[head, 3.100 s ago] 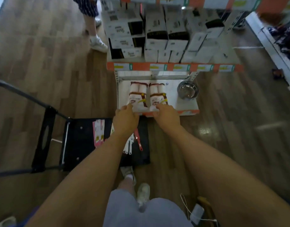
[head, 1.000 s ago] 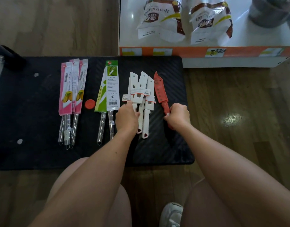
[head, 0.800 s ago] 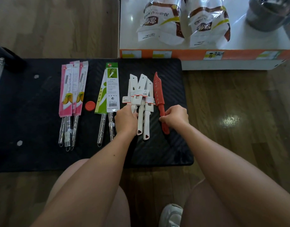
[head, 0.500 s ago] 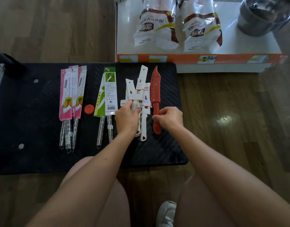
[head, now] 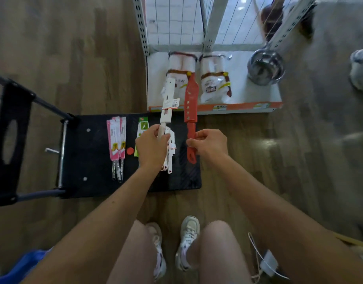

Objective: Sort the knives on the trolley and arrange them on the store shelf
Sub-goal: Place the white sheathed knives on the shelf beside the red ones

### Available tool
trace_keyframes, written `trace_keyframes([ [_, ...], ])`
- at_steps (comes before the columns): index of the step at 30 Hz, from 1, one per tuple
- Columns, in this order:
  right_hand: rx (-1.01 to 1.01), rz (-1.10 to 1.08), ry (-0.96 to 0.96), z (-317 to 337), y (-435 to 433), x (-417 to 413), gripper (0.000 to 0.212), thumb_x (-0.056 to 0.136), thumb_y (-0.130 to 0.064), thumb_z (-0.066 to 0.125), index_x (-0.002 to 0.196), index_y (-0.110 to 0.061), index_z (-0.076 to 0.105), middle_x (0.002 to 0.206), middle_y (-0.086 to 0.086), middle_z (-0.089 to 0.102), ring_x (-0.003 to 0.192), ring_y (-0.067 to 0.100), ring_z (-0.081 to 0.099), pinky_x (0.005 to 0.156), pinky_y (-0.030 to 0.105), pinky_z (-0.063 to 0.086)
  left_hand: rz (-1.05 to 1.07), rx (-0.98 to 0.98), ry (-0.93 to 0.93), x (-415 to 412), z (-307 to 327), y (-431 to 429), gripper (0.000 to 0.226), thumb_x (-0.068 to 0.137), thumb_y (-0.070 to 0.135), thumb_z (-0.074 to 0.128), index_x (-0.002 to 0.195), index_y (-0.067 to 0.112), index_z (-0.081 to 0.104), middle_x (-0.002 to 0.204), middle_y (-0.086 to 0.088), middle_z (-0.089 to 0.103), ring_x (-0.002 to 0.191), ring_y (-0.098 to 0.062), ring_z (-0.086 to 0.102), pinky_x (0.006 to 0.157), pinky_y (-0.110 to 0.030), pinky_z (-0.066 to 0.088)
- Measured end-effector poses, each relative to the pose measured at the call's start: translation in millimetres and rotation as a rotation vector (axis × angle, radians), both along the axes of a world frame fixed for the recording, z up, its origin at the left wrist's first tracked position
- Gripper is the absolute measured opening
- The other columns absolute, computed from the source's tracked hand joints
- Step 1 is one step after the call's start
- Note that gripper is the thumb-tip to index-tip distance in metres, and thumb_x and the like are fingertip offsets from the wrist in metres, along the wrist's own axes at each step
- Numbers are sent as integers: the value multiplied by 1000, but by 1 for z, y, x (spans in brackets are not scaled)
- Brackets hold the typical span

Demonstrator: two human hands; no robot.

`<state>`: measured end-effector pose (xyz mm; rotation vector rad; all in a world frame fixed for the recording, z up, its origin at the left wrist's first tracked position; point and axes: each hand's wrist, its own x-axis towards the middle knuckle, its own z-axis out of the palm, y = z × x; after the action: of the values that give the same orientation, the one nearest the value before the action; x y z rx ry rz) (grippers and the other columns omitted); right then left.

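Left grip (head: 151,144) curled round white knife (head: 168,99) handle; right grip (head: 210,143) pinching red knife (head: 191,103) handle. Blades reach ahead of grips, over shelf (head: 244,106) edge. No knife shelved yet. Under left grip, on trolley (head: 90,160): more white knives (head: 170,154); green packs (head: 143,125), pink packs (head: 115,138) further left.

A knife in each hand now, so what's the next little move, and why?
Probably carry both forward and lay them on the shelf. The left hand grips a white knife, the right hand a red knife, both lifted off the trolley with tips already over the shelf.
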<state>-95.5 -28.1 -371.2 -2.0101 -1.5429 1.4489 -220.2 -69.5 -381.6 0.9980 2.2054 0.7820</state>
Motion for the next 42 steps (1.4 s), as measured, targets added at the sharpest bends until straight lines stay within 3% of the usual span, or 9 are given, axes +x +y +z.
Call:
trace_keyframes([
  [4,33,18,-2,98,3,7,16,80,-22,72,92,-12,69,90,2,70,80,13,67,84,31,55,3,41,-16,7,95,-1,24,88,16,60,109,4,64,103,-10,68,86,-12,54,85,-25,41],
  [7,68,23,25,158,4,15,20,80,-22,72,97,-11,70,95,3,71,81,11,66,82,26,53,4,50,-22,14,153,-4,28,88,18,60,113,8,64,104,-7,68,86,-7,51,72,-5,28],
  [11,110,4,92,214,-2,27,20,79,-18,72,97,-9,71,95,6,72,82,13,65,85,29,53,13,99,-26,19,213,-10,31,87,15,62,118,9,63,105,-6,68,84,-5,52,60,8,30],
  [15,142,36,160,256,-3,37,11,80,-16,72,89,-9,69,79,0,68,67,8,62,71,23,53,41,192,-17,20,257,-19,30,85,16,63,115,11,65,106,-5,69,86,-5,55,63,-4,35],
  [18,110,26,255,280,-6,43,9,79,-15,73,84,-14,66,75,-6,66,72,9,66,76,28,57,38,255,-22,22,283,-27,33,83,16,66,116,10,64,108,-6,69,87,-5,57,71,-10,40],
  [22,126,27,321,305,-9,48,13,79,-16,73,90,-13,67,82,-3,69,76,10,68,71,24,58,49,297,22,24,310,-33,34,83,16,67,117,12,64,107,-1,68,86,-1,56,60,3,38],
  [30,185,22,355,337,12,34,13,77,-17,74,89,-14,68,84,1,71,80,14,69,75,30,59,24,380,19,21,346,-13,36,81,16,69,116,11,64,95,8,64,74,5,53,59,9,35],
  [36,213,-13,412,357,48,11,8,79,-16,73,84,-16,67,85,2,72,80,16,70,74,28,59,-23,427,28,-7,362,33,38,81,18,69,118,12,62,104,3,67,75,7,52,61,10,35],
  [42,263,-48,409,376,90,-13,9,78,-15,73,84,-15,66,79,1,70,72,13,70,70,26,59,-71,459,8,-33,379,83,40,82,21,69,120,14,61,112,-1,67,92,-4,58,78,-11,43],
])
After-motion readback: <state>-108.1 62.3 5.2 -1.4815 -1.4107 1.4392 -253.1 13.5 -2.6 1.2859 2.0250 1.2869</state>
